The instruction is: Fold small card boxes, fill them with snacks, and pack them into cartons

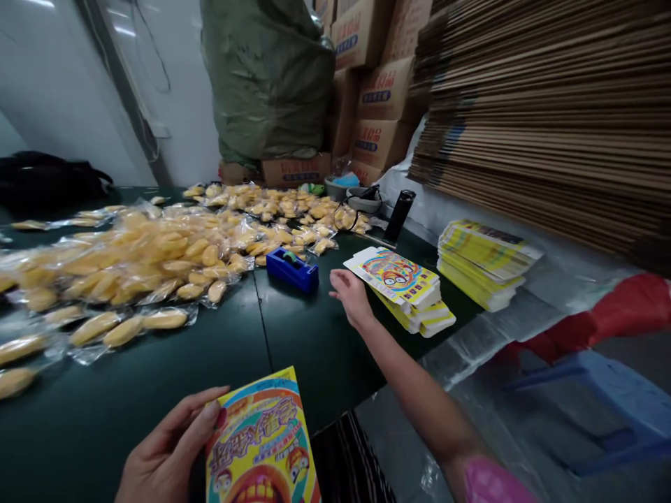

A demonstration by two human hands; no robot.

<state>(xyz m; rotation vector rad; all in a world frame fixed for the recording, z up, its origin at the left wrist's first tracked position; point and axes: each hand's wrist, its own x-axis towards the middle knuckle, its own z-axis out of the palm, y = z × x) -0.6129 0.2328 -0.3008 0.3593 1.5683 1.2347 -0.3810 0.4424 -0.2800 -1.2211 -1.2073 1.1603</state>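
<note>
My left hand (170, 443) grips a colourful printed carton (262, 447) by its left edge, low in the view, with the thumb on its front. The carton is yellow with cartoon faces and large lettering, and its lower end is cut off by the frame. Farther out over the dark green table, my right hand (352, 297) is open, its fingers apart and nothing between them. Close by its right side lies a stack of flat printed cartons (401, 279), the top one slightly askew. A blue tape dispenser (292, 269) stands a short way to its left.
Many clear-wrapped yellow pieces (172, 251) are heaped across the left and back. A second carton stack (485, 262) and a black cylinder (401, 213) are at right. Folded cardboard (539, 126) towers behind. A blue stool (618, 398) stands below the table's right edge.
</note>
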